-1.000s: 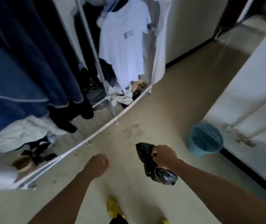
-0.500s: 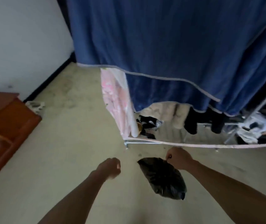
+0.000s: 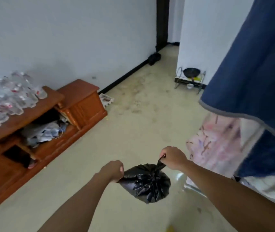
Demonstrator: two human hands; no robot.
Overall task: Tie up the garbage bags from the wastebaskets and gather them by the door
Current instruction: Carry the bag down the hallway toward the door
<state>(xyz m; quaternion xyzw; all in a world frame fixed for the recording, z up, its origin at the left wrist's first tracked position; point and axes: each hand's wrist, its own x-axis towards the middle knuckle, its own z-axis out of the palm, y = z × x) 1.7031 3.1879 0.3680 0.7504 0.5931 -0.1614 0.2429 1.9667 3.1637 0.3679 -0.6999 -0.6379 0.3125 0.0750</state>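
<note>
Head view: left hand (image 3: 112, 170), previously empty, now with right hand (image 3: 172, 157) in tight grip on garbage bag (image 3: 147, 183).

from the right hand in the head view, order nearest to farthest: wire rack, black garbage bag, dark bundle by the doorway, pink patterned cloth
1. black garbage bag, held by the right hand
2. pink patterned cloth, to its right
3. wire rack, ahead by the white wall
4. dark bundle, farthest, by the doorway

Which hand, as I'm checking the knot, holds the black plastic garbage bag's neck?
Right hand pinches it; left hand grips the garbage bag at its side.
</note>
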